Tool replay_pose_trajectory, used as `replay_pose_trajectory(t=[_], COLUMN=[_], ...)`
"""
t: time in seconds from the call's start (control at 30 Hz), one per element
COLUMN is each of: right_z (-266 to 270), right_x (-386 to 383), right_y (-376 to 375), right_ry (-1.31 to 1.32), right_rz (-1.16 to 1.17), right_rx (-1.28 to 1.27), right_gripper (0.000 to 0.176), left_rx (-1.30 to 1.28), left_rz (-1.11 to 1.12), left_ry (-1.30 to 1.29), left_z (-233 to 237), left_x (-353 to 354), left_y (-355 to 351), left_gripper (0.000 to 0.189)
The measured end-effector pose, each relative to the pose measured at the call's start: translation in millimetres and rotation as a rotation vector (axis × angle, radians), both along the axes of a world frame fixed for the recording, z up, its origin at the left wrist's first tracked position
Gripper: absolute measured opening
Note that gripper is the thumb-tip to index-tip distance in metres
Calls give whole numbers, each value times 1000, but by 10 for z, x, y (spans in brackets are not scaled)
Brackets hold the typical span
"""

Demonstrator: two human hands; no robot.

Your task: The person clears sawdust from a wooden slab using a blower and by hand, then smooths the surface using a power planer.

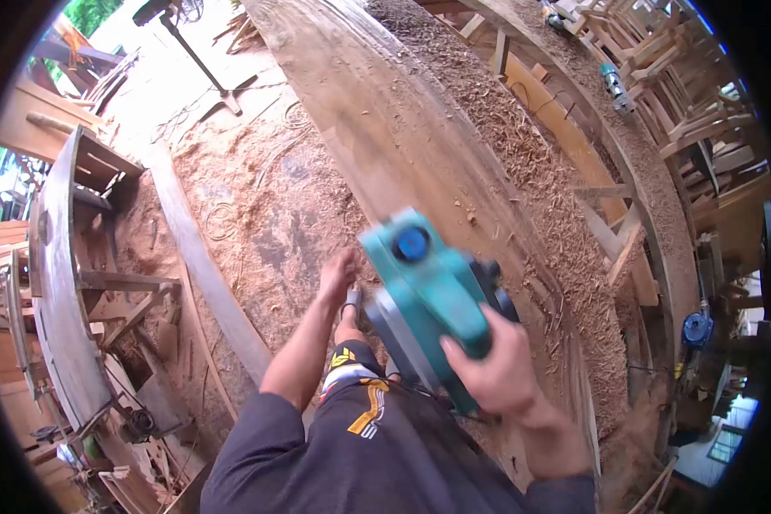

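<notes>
From my remote seat I saw the right hand (493, 368) with its fingers wrapped tight round the rear handle of a teal electric hand planer (428, 295). The tool sat at the near end of a long, broad, pale wooden plank (377, 111) that ran away from the camera. It was smeared by motion, so I could not tell whether its sole touched the wood or rode just above it.

The left hand (338, 276) reached down beside the plank's left edge. Its fingers looked stretched out and held nothing, though blur made that a little uncertain.

A thick band of curled brown wood shavings (522, 146) lay along the right side of the plank, and more covered the dusty floor (257, 197) on the left. From that I judged a good deal of planing was done. The bare left strip of the plank looked smooth, but the surface under the shavings was hidden, so I could not say how much remained.
</notes>
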State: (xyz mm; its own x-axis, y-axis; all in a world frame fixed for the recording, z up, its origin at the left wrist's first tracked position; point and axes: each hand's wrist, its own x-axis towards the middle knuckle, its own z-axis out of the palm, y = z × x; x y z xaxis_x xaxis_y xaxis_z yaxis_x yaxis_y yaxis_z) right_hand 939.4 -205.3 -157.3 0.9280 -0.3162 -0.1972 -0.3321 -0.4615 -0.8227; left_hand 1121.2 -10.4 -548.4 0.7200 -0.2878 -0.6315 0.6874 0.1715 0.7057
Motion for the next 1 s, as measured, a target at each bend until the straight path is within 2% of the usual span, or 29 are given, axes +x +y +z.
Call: replay_pose_trajectory(t=[0.03, 0.07, 0.1, 0.13, 0.17, 0.2, 0.23, 0.27, 0.3, 0.33, 0.37, 0.4, 0.47, 0.57, 0.7, 0.77, 0.8, 0.83, 0.93, 1.0], right_z=[-22, -70, -192, -211, -207, -256, -329, -422, -527, -571, -550, -531, -461, -374, -485, -701, -743, -546, -659, -604], right_x=[397, 818, 1270, 1720, 2115, 2534, 2766, 2749, 2706, 2655, 2517, 2249, 1667, 299, -1702, -2509, -2669, -3081, -2881, -2268], right_y=[35, 67, 50, 32, 55, 73, 83, 74, 61, 49, 50, 56, 38, -12, -106, -76, -73, -387, -319, -234], right_ry=[-53, -188, -263, -206, -144, -180, -221, -247, -272, -294, -310, -321, -324, -248, -195, -341, -369, -132, -99, -176], right_rz=[13, 24, 51, 104, 122, 115, 112, 119, 121, 129, 110, 93, 57, -51, -230, -378, -426, 25, -96, -73], right_rx=[-25, 94, 0, 108, 99, 43, -11, 94, 201, 304, 282, 282, 301, 338, 189, -72, -138, 42, 283, 210], right_gripper=[29, 29, 32, 36, 43, 39, 35, 42, 49, 57, 56, 55, 55, 58, 64, 67, 68, 63, 66, 67], left_rx=[6, 2, 0, 1, 4, 81, 55, 37, 56, 26, 59, 57, 11, 69, 88, 94, 92, 82, -34, -15], left_rz=[-24, 77, 174, 106, 41, 191, 157, 161, 197, 178, 250, 232, 181, 73, -62, 4, 4, -14, -18, -63], left_ry=[32, 139, 243, 268, 294, 295, 239, 133, 56, -36, -9, -48, -194, -303, -420, -406, -414, -413, -402, -371], left_z=[-234, -100, 68, -116, -310, -164, -157, -43, 413, 385, 871, 1037, 1286, 1867, 2017, 1886, 2011, 1990, 1837, 1699], left_x=[-249, -479, -635, -669, -684, -583, -406, -191, 30, 320, 521, 749, 1122, 1307, 1351, 1404, 1326, 1290, 1414, 1434], left_y=[113, 126, 107, 257, 400, 332, 405, 464, 416, 489, 343, 324, 255, -72, -452, -534, -535, -487, -365, -269], left_gripper=[34, 27, 20, 15, 11, 9, 9, 13, 16, 21, 33, 42, 46, 49, 55, 53, 50, 50, 46, 42])
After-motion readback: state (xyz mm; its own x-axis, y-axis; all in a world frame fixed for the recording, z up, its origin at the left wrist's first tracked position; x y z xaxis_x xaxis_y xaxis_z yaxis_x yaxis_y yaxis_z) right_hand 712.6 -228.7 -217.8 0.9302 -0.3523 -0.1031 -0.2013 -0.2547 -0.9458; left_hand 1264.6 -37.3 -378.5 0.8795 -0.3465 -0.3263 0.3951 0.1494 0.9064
